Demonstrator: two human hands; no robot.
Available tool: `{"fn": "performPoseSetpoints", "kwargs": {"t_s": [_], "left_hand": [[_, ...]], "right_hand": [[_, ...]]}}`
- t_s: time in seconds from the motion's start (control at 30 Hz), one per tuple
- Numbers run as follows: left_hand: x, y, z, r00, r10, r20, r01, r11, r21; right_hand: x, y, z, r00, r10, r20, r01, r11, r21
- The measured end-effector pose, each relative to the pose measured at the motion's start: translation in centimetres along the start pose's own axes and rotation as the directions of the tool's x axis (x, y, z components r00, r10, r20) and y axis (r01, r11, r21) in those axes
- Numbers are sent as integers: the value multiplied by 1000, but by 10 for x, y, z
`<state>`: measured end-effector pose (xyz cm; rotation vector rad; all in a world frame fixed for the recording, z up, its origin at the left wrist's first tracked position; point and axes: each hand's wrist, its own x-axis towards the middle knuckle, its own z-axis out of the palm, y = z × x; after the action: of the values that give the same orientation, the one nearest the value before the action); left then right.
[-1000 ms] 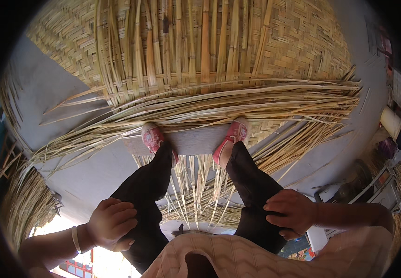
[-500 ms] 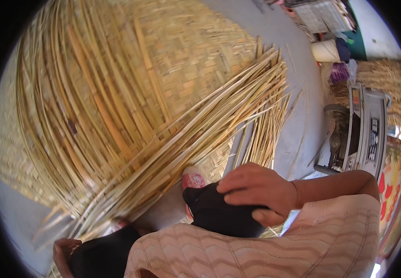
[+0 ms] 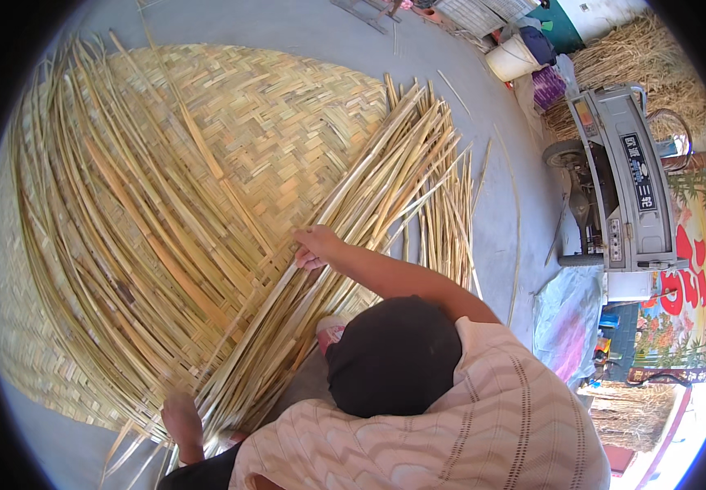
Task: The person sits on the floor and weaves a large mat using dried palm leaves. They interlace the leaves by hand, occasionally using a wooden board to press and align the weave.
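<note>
Overall, a grey floor carries a woven mat, which takes up much of the left and centre of the view. A grey vehicle stands at the right, well apart from the mat. Loose strips lie roughly side by side over the mat's left part. A bundle of similar strips lies slantwise along the mat's near side. A shorter pile sits just beside its right end. A pale bucket is noted beyond the vehicle. A red shoe shows partly between the person's dark-clad knee and the bundle.

The right hand is at the bundle's upper edge, its fingers bent over strips; whether they grip any cannot be determined. The left hand, blurred, is near the bundle's lower-left end; its finger state cannot be determined.
</note>
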<state>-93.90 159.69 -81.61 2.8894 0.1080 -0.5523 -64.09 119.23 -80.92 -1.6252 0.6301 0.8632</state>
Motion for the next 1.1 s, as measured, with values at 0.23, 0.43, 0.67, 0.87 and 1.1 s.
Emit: {"fn": "performPoseSetpoints", "kwargs": {"t_s": [0.23,0.43,0.67,0.87,1.1], "left_hand": [[-40,-11,-51,836,145,-529,-133,989,62],[-62,-38,-81,927,-239,-289,100,901,-423],[-78,-62,-61,822,-541,178,564,730,-386],[-83,-56,-69,897,-435,-85,435,900,-23],[-82,-114,-122,854,-436,-284,415,900,-132]], "right_hand": [[22,-26,-5,996,62,65,-79,950,303],[-10,-56,-2,936,-320,146,262,911,319],[1,-61,7,911,-410,38,407,911,56],[-14,-46,21,898,-375,230,347,925,155],[-18,-32,13,898,-385,214,316,902,295]]}}
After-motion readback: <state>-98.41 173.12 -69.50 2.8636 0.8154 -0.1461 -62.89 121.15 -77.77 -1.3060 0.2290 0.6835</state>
